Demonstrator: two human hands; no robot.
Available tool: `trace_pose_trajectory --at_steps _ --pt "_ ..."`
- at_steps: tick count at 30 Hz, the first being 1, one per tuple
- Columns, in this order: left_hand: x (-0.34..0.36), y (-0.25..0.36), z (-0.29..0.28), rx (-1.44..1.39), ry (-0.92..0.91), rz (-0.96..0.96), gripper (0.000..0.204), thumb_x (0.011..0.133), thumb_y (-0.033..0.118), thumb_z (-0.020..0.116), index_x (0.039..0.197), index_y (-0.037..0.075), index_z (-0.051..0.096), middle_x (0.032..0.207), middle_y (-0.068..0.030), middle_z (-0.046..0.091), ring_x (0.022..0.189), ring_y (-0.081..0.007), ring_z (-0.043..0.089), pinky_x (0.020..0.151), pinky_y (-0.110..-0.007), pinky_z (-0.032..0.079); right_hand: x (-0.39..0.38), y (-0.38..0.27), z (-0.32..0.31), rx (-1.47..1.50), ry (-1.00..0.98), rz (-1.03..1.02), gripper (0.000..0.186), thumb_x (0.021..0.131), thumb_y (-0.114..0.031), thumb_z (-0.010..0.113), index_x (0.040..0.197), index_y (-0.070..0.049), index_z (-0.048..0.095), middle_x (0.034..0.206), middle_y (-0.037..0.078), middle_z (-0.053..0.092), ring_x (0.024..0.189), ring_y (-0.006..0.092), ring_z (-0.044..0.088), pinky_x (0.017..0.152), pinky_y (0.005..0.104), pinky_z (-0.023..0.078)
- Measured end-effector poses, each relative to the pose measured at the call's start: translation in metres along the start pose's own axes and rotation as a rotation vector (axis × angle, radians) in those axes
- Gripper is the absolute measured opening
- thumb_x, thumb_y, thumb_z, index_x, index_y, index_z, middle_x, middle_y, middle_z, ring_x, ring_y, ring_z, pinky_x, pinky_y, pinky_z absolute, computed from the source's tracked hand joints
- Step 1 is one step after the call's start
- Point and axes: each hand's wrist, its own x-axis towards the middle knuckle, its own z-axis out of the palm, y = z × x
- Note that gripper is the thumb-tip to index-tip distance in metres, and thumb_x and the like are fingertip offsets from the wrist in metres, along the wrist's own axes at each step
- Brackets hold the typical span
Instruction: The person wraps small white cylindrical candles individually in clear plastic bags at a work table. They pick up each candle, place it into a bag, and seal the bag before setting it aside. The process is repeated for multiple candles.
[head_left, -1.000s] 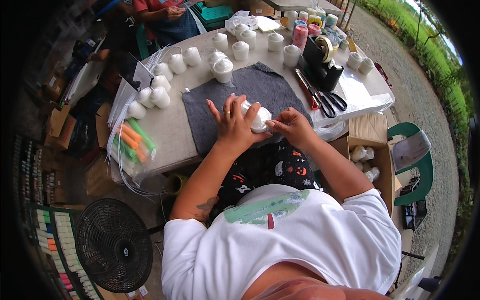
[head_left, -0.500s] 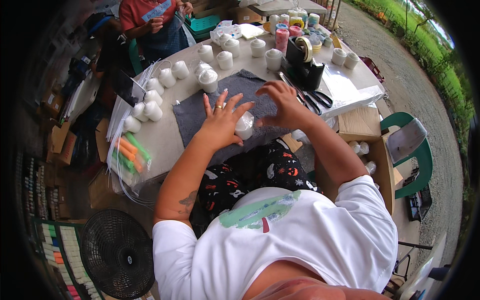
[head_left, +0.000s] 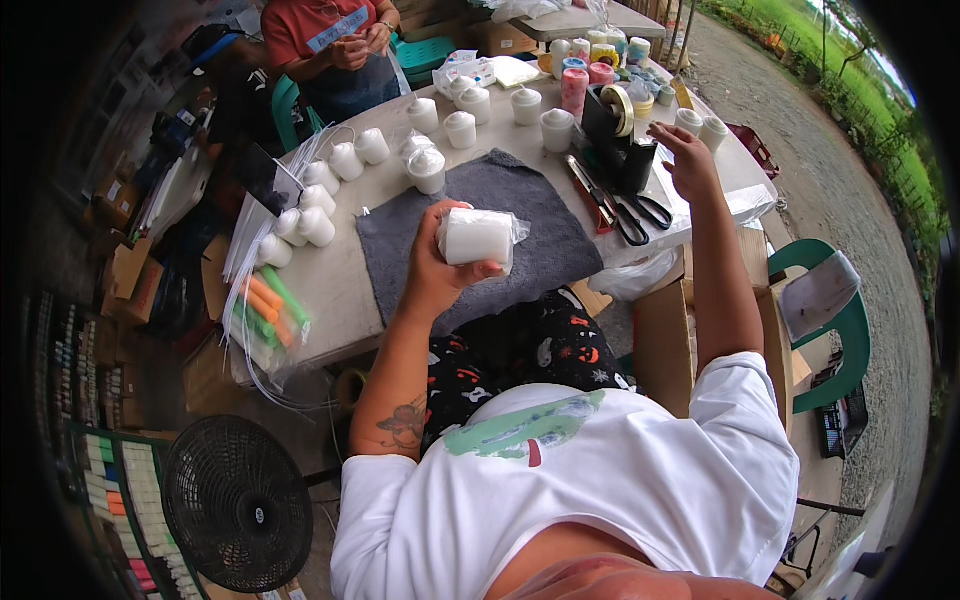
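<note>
My left hand (head_left: 432, 262) is wrapped round a white pillar candle (head_left: 478, 236) in clear plastic film, tilted on its side above a dark grey towel (head_left: 500, 190). Loose film sticks out at the candle's right end. My right hand (head_left: 690, 165) is at the right of the black tape dispenser (head_left: 618, 150), fingers stretched toward its tape roll (head_left: 617, 110). I see nothing held in that hand. Scissors (head_left: 640, 218) and a red-and-black cutter (head_left: 592, 196) lie below the dispenser. Another wrapped candle (head_left: 426, 170) stands at the towel's far left edge.
Several white candles (head_left: 345, 160) line the table's left and far sides. Orange and green sticks (head_left: 265, 298) lie at the left edge. Coloured candles (head_left: 575, 90) stand at the back right. An open cardboard box (head_left: 665, 335) is beside my right. Across the table is another person (head_left: 335, 50).
My left hand has lifted the wrapped candle off the towel and turned it sideways. My right hand has moved away from it, up and right to the tape dispenser.
</note>
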Motion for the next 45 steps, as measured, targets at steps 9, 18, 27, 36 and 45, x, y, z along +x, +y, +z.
trace_pose_trajectory --at_steps 9,18,27,36,45 --pt "-0.001 0.007 0.002 -0.146 0.009 0.054 0.082 0.057 0.023 0.092 0.12 0.008 0.042 0.11 -0.0095 0.059 0.101 -0.019 0.06 0.087 -0.034 0.054 -0.052 0.042 -0.008 -0.544 0.12 -0.511 0.016 0.088 -0.02 0.068 0.086 -0.004 0.068 0.105 0.007 0.058 0.101 0.0168 0.053 0.09 0.0287 0.041" --pt "0.001 0.02 0.002 -0.049 -0.018 0.111 0.084 0.055 0.02 0.093 0.12 0.008 0.041 0.112 -0.0106 0.059 0.104 -0.02 0.059 0.088 -0.034 0.053 -0.148 -0.014 0.127 0.145 -0.868 -0.254 0.017 0.088 -0.021 0.07 0.084 -0.006 0.062 0.093 -0.001 0.05 0.094 0.011 0.047 0.086 0.0262 0.037" --pt "-0.018 0.02 0.016 -0.073 -0.015 0.141 0.081 0.061 0.024 0.091 0.122 0.007 0.041 0.11 -0.0077 0.056 0.102 -0.0188 0.058 0.086 -0.033 0.051 -0.142 0.035 0.14 -0.295 -0.627 -0.491 0.068 0.063 -0.056 0.082 0.097 -0.006 0.051 0.098 0.008 0.043 0.097 0.0202 0.045 0.086 0.0313 0.039" --pt "0.0 0.021 0.069 -0.229 -0.15 -0.45 0.082 0.086 0.043 0.066 0.139 0.0 0.021 0.128 -0.0165 0.047 0.115 -0.0224 0.051 0.097 -0.036 0.043 -0.216 0.033 0.093 -0.049 -0.576 -0.229 0.115 0.07 -0.033 0.084 0.151 -0.025 0.002 0.148 0.011 0.019 0.13 0.0329 0.036 0.098 0.0506 0.042" --pt "-0.016 0.023 0.15 -0.479 -0.858 -0.5 0.107 0.084 0.065 0.053 0.151 0.011 -0.011 0.156 -0.0248 0.001 0.145 -0.0355 0.007 0.115 -0.047 0.01 -0.244 0.056 -0.058 0.452 -0.064 0.291 0.047 0.079 -0.025 0.074 0.116 -0.01 0.05 0.098 0.005 0.059 0.087 0.0182 0.062 0.079 0.0377 0.053"
